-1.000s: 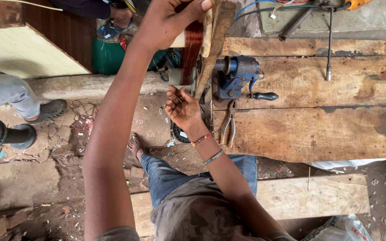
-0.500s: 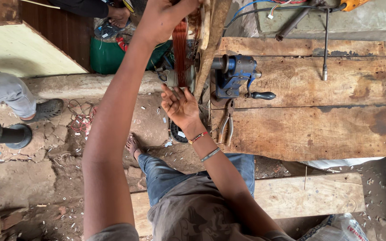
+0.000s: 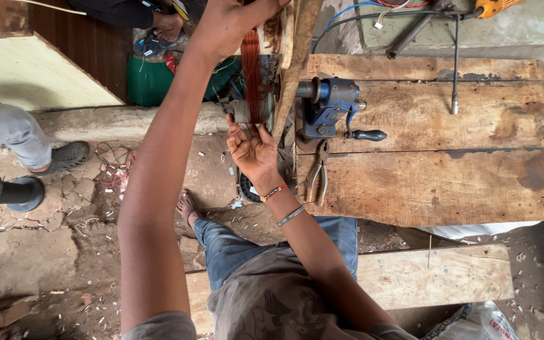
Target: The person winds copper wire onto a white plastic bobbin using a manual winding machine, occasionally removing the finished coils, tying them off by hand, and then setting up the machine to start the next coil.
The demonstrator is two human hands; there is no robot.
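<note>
Head view: at the far left, another person's grey trouser leg and dark shoe (image 3: 64,154) are seen on the littered ground, well apart from the work. The left hand (image 3: 231,28) is raised past the top-left corner of the workbench (image 3: 442,182). Its fingers are curled at the frame's edge, and whether they are clamped on anything cannot be told. Since a second ago, a copper wire band (image 3: 251,75) has been brought into plain sight beneath that hand, where little of it was shown before, so the winding is now laid open to the palm below.

The band is seen as a reddish, glossy, tight strip, hung upright just off the workbench's left edge and run down onto a grey spool (image 3: 247,114). The right hand (image 3: 256,151) is held palm up under the spool, fingers spread apart, their tips touching it. Further right, a blue hand-crank winder (image 3: 328,107) is fixed near the left edge, with pliers (image 3: 316,176) laid below it.
</note>
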